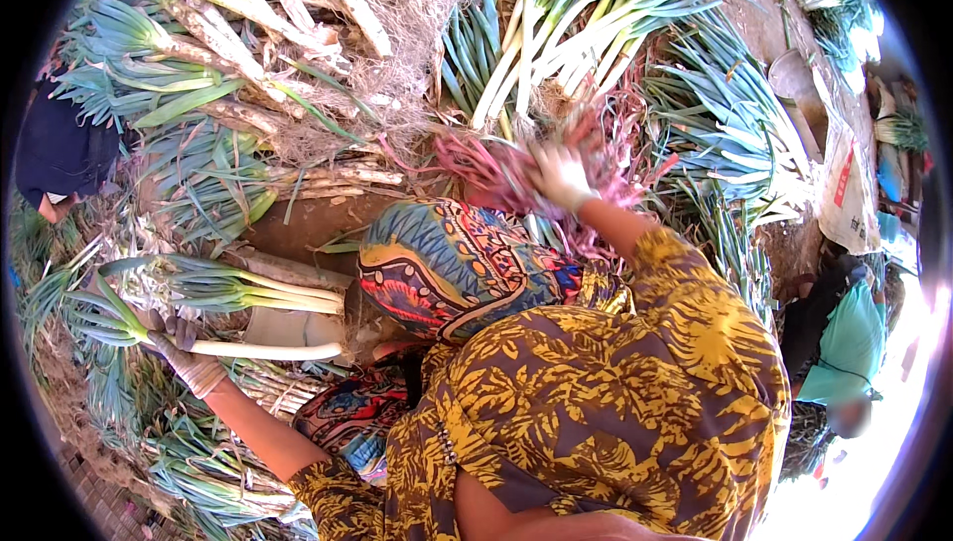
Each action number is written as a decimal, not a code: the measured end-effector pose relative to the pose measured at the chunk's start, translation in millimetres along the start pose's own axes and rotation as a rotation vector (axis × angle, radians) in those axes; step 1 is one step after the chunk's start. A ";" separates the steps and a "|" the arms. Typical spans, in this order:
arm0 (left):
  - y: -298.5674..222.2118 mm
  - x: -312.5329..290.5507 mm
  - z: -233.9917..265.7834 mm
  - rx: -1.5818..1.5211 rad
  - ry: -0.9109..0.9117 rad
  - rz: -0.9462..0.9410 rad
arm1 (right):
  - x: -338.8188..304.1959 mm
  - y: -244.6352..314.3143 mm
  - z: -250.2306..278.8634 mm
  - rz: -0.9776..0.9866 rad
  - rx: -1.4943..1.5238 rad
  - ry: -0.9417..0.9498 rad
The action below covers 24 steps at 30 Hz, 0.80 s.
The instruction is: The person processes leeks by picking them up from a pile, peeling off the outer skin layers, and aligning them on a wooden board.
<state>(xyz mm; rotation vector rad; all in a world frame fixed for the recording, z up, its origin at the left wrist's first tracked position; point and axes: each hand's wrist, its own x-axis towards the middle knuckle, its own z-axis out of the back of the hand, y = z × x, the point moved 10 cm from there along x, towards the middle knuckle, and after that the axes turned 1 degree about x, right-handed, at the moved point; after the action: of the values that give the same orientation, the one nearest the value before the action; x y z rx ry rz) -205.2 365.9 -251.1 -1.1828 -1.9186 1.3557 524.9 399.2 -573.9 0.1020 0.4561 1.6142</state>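
My left hand (189,354), in a dark-and-pale glove, is closed round a single leek (263,348) where the green leaves meet the white shaft. That leek lies with its leaves to the left and its trimmed white end toward my knee. Just beyond it, a small bunch of leeks (288,293) rests on a pale support (283,331). My right hand (560,174), in a white glove, is in a heap of pink strips (486,166) beyond my knee. Its fingers look drawn together on the strips, which are smeared by motion.
Untrimmed leeks (228,35) with dry roots are heaped at the far left. Cleaned leeks (566,20) lie at the far middle, and more leeks (740,129) at the right. A pale sack (846,194) lies farther right. Other people are at both sides, one in a green top (847,342).
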 end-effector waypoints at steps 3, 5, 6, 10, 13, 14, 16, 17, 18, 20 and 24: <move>11.3 7.7 -8.3 -0.039 -0.021 0.041 | -124.7 -43.9 -44.2 0.104 -0.371 0.386; 20.5 7.0 -16.3 -0.002 -0.035 0.060 | -150.4 -51.5 -29.7 0.007 -0.328 0.508; 23.9 9.8 -26.2 0.025 0.019 0.072 | -168.2 -58.2 -36.9 0.013 -0.396 0.606; 18.9 2.1 -5.1 0.057 0.003 0.106 | -277.1 -129.1 -151.1 0.176 -0.518 0.837; 23.5 -23.3 -53.8 0.189 -0.214 0.056 | -290.1 -122.4 -156.4 0.112 -0.282 0.796; 25.7 -18.0 -54.4 0.192 -0.146 0.086 | -273.7 -117.3 -155.6 0.151 -0.202 0.730; 28.0 -14.4 -34.0 0.223 -0.162 0.082 | -225.3 -85.4 -115.2 0.190 0.162 0.816; 27.3 -13.4 -20.8 0.234 -0.174 0.068 | -192.7 -44.8 -69.2 -0.108 0.160 1.191; 27.9 -9.6 -10.0 0.231 -0.155 0.092 | -162.8 -16.1 -15.2 -0.165 0.289 1.181; 32.4 -3.0 -16.4 0.241 -0.168 0.089 | -111.5 -1.7 36.3 -0.029 0.218 1.088; 28.8 3.3 -5.3 0.156 -0.097 0.102 | 13.2 2.1 98.4 0.358 0.106 0.533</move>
<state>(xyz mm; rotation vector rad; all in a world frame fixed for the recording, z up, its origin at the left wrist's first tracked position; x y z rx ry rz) -192.2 374.8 -276.0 -1.1711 -1.8006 1.6121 554.4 434.4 -486.0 -0.1828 0.9772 1.9686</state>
